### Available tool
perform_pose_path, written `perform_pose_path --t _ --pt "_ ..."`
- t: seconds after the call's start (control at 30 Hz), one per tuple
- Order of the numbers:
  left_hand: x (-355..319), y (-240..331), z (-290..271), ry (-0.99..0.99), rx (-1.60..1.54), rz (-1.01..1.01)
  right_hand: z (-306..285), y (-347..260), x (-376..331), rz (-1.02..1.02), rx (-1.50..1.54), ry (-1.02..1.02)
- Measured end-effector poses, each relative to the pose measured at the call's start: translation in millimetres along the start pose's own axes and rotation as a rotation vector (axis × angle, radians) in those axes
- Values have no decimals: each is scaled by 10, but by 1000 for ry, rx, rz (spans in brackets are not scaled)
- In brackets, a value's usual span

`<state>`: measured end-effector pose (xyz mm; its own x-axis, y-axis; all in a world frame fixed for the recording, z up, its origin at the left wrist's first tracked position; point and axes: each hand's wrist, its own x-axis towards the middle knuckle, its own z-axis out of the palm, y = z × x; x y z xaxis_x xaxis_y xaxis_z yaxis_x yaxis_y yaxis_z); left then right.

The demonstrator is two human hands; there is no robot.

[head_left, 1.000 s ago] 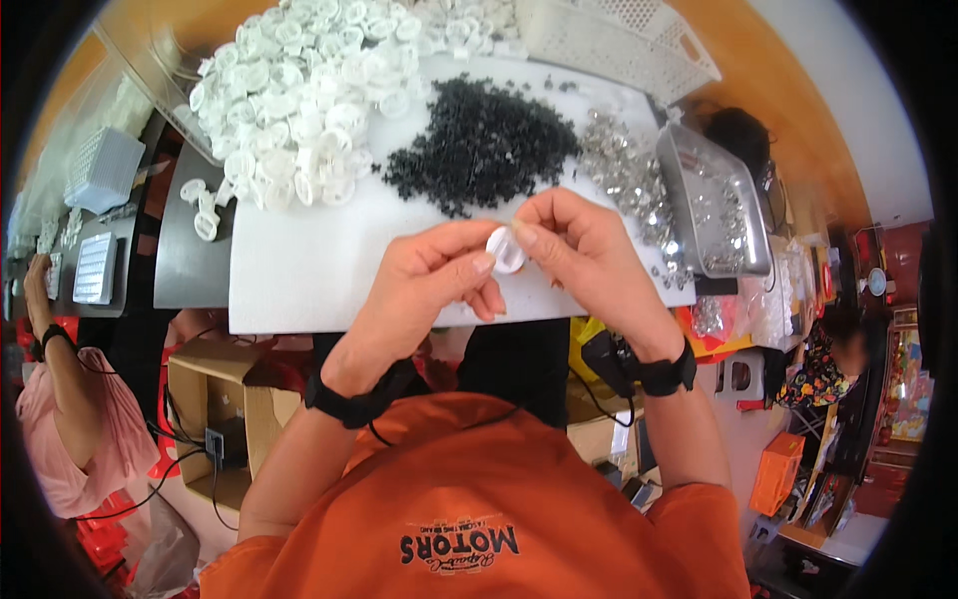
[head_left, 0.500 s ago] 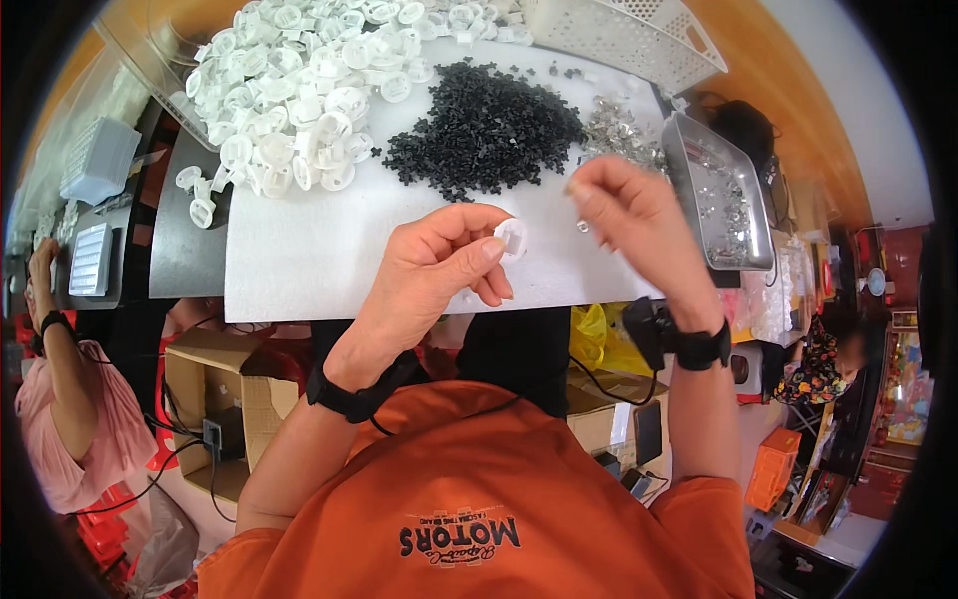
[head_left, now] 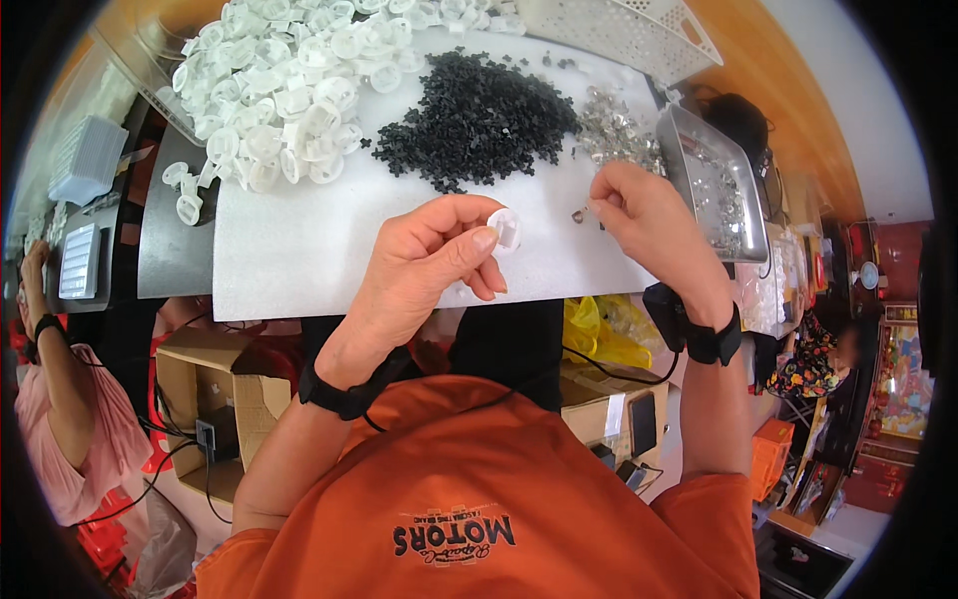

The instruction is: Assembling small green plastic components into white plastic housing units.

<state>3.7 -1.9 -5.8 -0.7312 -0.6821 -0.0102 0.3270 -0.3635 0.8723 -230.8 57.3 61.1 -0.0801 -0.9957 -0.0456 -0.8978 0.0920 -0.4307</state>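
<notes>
Over the white board point(head_left: 299, 270), my left hand point(head_left: 419, 245) pinches a round white plastic part point(head_left: 505, 231) between thumb and index finger; its other fingers curl below. The part is tilted, with a rectangular recess in its middle. To its right, the thumb and fingertips of my right hand point(head_left: 644, 215) are pressed together on a small shiny metal piece point(head_left: 579, 215), whose exact shape is too small to tell. That hand is just in front of a pile of similar metal pieces point(head_left: 614, 130). Beyond my hands lies a heap of small black parts point(head_left: 479, 120).
Round white parts point(head_left: 299, 90) are heaped at the far left, with a few on the dark surface. A metal tray point(head_left: 714, 190) stands at the right and a perforated white basket point(head_left: 629, 35) at the back. Another person's arm point(head_left: 60, 389) shows at far left.
My right hand has moved slightly right, and its fingertips have come to the small metal piece. My left hand keeps the white part, now turned a little. The whole view has shifted slightly.
</notes>
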Motion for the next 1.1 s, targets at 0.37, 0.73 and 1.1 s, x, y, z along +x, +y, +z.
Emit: perform_pose_path --t 0.37,0.73,1.1 --pt "-7 2 34 30 -61 31 203 -49 -110 -36 -188 77" --pt "-1 10 6 23 -74 29 315 -141 -187 -245 -89 101" --pt "6 4 20 41 -132 34 392 -182 -239 -133 -98 220"
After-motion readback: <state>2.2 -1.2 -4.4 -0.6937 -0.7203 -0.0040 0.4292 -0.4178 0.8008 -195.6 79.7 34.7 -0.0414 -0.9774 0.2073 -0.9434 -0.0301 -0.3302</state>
